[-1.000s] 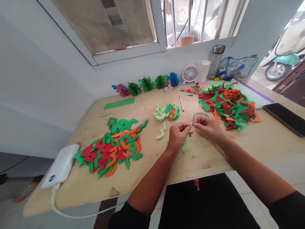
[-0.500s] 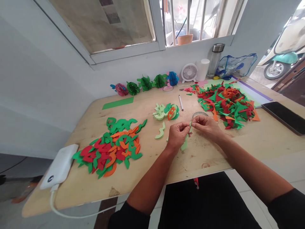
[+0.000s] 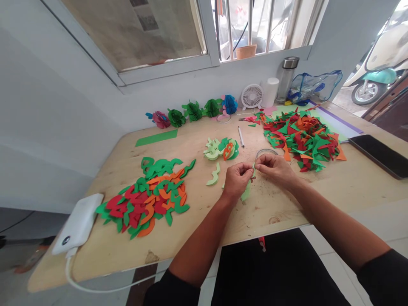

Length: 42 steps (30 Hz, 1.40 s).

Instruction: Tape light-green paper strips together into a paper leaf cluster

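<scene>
My left hand point(image 3: 237, 180) pinches a small piece of light green paper point(image 3: 254, 170) between thumb and fingers, low over the table. On the same piece, my right hand point(image 3: 272, 169) has its thumb and fingertips closed. Most of the piece is hidden by the fingers. Under my left wrist lies another light green paper strip point(image 3: 245, 193). Left of my hands is a curved light green paper cutout point(image 3: 213, 174). Farther back are stacked light green cutouts point(image 3: 212, 148) and an orange paper piece point(image 3: 228, 151) on green ones.
Red, green and orange cutouts point(image 3: 149, 199) are heaped on the left. Paper scraps point(image 3: 306, 138) pile up at right, near a phone point(image 3: 382, 155). A pen point(image 3: 241, 137), a clear ring point(image 3: 267, 152) and a small fan point(image 3: 252, 97) stand or lie behind. A power bank point(image 3: 78, 223) sits front left.
Both hands keep their pinch on the light green paper, with only slight finger movement. The whole view has shifted a little.
</scene>
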Available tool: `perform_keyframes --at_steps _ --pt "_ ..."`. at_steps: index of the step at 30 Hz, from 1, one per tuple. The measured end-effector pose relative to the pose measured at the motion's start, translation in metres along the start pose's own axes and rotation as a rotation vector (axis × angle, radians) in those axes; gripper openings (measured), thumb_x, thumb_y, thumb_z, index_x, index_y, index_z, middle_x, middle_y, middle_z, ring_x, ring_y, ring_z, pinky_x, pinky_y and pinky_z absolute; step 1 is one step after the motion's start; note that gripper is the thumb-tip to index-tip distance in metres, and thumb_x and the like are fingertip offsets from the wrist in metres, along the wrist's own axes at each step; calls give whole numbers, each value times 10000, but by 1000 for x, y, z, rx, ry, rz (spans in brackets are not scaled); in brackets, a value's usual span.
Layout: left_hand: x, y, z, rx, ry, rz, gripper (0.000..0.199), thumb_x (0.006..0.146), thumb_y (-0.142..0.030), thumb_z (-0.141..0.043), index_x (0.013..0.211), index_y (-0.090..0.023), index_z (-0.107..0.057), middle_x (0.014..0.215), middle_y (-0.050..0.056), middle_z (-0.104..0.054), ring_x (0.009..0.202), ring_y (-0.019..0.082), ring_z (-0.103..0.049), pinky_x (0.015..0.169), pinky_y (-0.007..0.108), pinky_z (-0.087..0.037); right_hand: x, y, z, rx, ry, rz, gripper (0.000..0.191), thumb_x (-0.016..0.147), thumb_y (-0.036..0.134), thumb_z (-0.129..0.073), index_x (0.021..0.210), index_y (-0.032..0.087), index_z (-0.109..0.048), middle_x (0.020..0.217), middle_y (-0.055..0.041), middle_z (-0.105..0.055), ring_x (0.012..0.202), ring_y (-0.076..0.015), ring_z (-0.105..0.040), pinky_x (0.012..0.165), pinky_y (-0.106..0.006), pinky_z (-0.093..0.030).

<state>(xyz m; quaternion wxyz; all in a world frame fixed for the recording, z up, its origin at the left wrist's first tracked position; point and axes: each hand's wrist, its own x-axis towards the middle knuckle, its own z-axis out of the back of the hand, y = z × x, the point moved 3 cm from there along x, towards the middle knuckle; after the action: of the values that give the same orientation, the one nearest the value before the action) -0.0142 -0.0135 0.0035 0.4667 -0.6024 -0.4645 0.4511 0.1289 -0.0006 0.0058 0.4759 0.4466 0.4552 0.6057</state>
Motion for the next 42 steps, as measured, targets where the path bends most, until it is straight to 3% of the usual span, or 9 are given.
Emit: perform_keyframes --at_steps 28,34,42 --pt "2 3 2 79 40 -91 107 685 -237 -619 646 -138 -622 569 -13 -588 520 84 -537 545 216 -431 -2 3 -1 -29 16 -35 175 681 341 -653 663 172 -612 590 13 -539 538 -105 -447 508 -249 -345" --pt "2 2 3 72 12 -96 110 690 -240 -615 655 -136 -627 567 -15 -587 525 85 -538 552 214 -429 -2 9 2 -34 -54 11 191 742 339 -596 655 170 -583 616 16 -520 578 -105 -445 543 -249 -344" --pt "2 2 2 62 8 -82 129 687 -257 -635 656 -131 -640 572 -3 -610 524 89 -547 544 212 -427 -3 7 -3 -16 11 10 211 727 384 -630 698 180 -586 642 8 -543 593 -119 -469 541 -255 -359"
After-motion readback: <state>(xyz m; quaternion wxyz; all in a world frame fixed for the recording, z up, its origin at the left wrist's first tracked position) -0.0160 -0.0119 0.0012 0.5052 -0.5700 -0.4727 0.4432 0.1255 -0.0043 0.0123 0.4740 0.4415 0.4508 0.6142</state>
